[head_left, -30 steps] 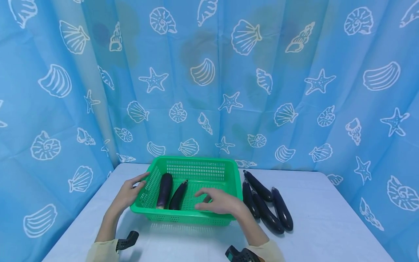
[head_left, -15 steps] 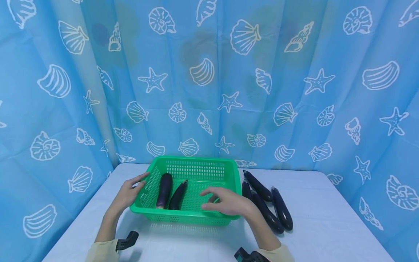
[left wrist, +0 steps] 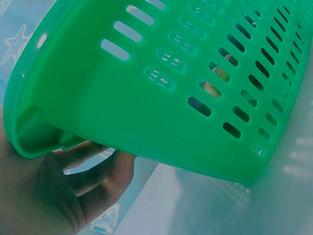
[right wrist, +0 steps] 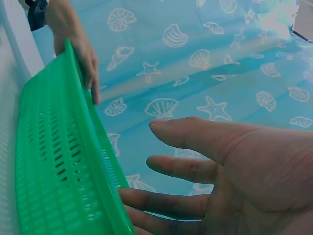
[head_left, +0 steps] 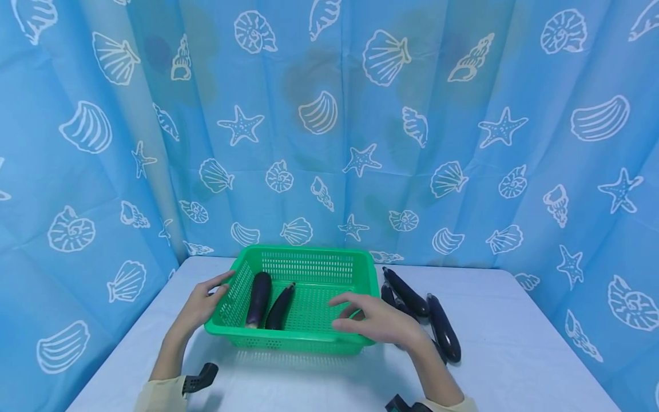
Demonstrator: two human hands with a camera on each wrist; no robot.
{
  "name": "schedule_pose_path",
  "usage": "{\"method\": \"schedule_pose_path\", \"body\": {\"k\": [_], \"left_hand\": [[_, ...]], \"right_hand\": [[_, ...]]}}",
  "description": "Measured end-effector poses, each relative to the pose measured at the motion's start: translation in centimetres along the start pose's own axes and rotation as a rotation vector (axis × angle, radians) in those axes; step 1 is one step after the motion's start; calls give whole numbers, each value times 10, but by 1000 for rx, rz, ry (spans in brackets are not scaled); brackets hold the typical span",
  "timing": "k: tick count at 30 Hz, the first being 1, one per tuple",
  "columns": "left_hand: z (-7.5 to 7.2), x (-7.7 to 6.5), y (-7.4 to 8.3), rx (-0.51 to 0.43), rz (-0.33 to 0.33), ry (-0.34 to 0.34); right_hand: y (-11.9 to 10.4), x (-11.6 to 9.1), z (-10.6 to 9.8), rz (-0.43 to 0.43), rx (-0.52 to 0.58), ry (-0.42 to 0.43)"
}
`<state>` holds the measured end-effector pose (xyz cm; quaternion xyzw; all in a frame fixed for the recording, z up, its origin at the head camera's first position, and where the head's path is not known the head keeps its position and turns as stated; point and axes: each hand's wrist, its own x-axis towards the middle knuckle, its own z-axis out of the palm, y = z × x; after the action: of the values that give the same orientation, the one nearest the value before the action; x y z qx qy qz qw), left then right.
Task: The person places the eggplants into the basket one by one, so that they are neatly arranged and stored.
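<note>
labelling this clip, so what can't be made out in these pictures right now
Head view: parts of the eggplants on the table, behind the right hand and forearm.
Head view: the near end of the narrower eggplant in the basket, behind the front rim.
Head view: both sleeves, cut off by the bottom edge.
Right wrist view: the basket's floor, behind its outer wall.

Left sleeve (head_left: 162, 395): your cloth is pale cream, plain, and it leaves the forearm uncovered.
Right sleeve (head_left: 455, 405): you wear the same pale cream; only its edge is visible.
Left wrist device (head_left: 203, 376): yours is black, bent like an elbow, with small holes.
Right wrist device (head_left: 404, 405): yours is also dark, with a small teal patch, partly out of view.
Left hand (head_left: 202, 305), right hand (head_left: 378, 319): you have both bare.
</note>
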<state>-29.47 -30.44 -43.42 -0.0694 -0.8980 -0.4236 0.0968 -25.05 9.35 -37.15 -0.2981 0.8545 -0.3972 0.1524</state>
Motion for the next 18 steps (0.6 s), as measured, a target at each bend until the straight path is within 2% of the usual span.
{"method": "schedule_pose_path", "body": {"k": [13, 18], "left_hand": [[1, 0, 3, 6, -31, -1], [1, 1, 2, 14, -30, 2]], "right_hand": [[9, -20, -16, -66, -25, 80], [13, -25, -22, -49, 3, 82]]}}
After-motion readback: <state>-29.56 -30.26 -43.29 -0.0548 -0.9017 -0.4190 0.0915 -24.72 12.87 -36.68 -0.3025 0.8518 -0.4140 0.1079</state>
